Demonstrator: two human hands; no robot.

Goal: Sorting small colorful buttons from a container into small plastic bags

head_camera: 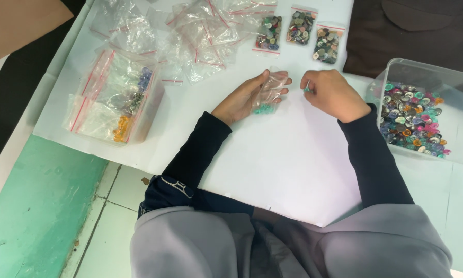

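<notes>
the small clear zip bag is lying across the left hand, fingers grasping it, teal buttons collecting at its lower end near the palm. the right hand is pinching a small teal piece, fingers clenched just beside the bag mouth. keeping the mouth spread and tilted upward is advisable. the pinched piece is mostly hidden. the button tub is sitting beyond the right knuckles.

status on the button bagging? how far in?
Done: three filled bags lie in a row at the sheet's top edge. In hand: the left hand holds a small clear bag with a few teal buttons; the right hand pinches another. Left: the clear tub holds many mixed buttons; empty bags lie piled.
</notes>
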